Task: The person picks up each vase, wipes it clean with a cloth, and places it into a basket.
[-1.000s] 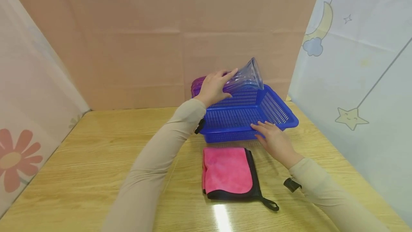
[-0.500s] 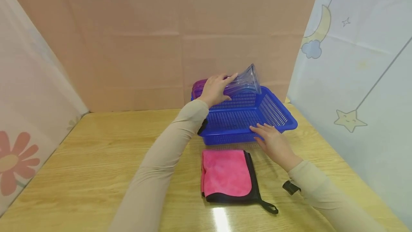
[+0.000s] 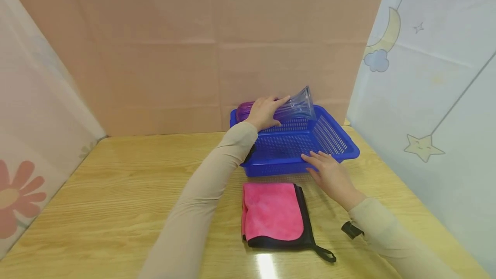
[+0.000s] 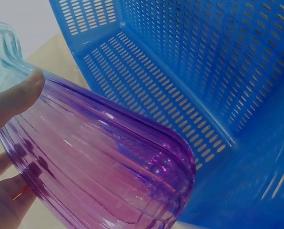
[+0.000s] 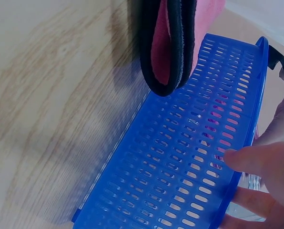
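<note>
My left hand [image 3: 265,113] grips a ribbed glass vase [image 3: 299,107] that shades from purple at its base to clear at its flared mouth. It lies on its side in the air over the rear of a blue perforated plastic basket [image 3: 275,169], mouth toward the right. In the left wrist view, the thumb presses the near side of the vase [image 4: 99,152] and the fingers curl round below. At the basket's front rim is my right hand [image 3: 331,178]. The right wrist view shows its thumb [image 5: 247,160] against the outer wall and its fingers over the rim.
A folded pink cloth [image 3: 273,212] with black edging and a hanging loop lies in front of the basket on the wooden table [image 3: 135,188]. A plain backdrop [image 3: 155,55] stands behind, and a patterned sheet [image 3: 438,98] closes the right side.
My left hand has lowered the vase toward the basket and shifted it slightly right. The right hand stays at the front rim, and the cloth has not moved.
</note>
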Available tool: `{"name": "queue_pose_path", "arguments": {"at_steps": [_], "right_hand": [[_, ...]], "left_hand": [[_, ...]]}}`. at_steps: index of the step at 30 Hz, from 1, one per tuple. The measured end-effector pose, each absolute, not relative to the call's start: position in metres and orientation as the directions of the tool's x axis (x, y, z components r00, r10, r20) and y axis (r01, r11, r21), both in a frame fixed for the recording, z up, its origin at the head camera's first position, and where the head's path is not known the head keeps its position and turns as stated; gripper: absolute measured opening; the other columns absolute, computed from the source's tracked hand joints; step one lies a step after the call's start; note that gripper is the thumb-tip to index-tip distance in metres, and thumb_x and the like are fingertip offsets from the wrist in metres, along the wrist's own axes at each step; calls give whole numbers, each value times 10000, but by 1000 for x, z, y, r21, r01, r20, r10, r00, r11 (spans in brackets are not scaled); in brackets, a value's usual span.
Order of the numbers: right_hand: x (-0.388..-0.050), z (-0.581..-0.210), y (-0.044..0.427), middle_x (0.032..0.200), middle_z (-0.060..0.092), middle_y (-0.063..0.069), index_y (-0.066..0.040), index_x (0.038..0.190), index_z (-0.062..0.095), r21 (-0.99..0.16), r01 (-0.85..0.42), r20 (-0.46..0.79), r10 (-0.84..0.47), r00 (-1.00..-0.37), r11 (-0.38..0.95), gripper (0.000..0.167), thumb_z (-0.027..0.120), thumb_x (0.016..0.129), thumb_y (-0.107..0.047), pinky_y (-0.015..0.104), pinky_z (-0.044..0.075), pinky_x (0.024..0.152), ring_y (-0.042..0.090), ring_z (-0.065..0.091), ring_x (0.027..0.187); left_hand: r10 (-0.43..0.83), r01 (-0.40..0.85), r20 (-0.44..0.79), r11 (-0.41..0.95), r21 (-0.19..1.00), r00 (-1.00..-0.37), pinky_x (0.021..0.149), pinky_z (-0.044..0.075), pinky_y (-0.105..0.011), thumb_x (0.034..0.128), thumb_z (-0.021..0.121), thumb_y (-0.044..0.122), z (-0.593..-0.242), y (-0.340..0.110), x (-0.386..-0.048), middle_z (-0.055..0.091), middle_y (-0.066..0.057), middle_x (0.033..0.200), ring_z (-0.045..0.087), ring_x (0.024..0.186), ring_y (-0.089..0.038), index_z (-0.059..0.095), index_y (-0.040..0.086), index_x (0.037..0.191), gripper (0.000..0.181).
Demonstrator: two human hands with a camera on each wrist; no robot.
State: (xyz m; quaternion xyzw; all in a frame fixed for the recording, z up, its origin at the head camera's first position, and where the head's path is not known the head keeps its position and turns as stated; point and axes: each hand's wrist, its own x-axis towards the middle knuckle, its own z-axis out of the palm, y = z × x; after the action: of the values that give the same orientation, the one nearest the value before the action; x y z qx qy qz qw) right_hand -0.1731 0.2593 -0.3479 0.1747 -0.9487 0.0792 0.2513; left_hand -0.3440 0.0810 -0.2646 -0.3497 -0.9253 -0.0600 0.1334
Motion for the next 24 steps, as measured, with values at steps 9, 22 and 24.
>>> {"name": "queue_pose_path", "arguments": {"at_steps": [9, 22, 24], "right_hand": [[-174, -348, 262, 1177, 630, 237, -49, 1170, 645, -50, -393, 525, -311, -792, 918, 385, 711, 791, -77, 588, 467, 931, 447, 578, 1104], [-169, -349, 259, 1174, 632, 239, -52, 1171, 645, -51, -385, 518, -305, -799, 921, 402, 722, 777, -68, 593, 474, 916, 446, 583, 1096], [-168, -348, 259, 1172, 633, 239, -51, 1170, 646, -43, -389, 521, -311, -795, 920, 400, 721, 778, -67, 594, 477, 908, 446, 585, 1092]], "left_hand": [[622, 651, 249, 757, 49, -742, 1161, 292, -420, 778, 747, 350, -267, 88, -353, 436, -59, 1443, 411, 1338, -233, 257, 295, 1478, 856], [671, 670, 108, 741, -52, -733, 1143, 324, -408, 779, 749, 334, -280, 101, -356, 410, -58, 1467, 398, 1352, -239, 265, 291, 1475, 849], [670, 666, 82, 742, -71, -738, 1148, 318, -412, 781, 747, 339, -283, 102, -357, 405, -67, 1469, 392, 1356, -245, 259, 292, 1477, 852]]}}
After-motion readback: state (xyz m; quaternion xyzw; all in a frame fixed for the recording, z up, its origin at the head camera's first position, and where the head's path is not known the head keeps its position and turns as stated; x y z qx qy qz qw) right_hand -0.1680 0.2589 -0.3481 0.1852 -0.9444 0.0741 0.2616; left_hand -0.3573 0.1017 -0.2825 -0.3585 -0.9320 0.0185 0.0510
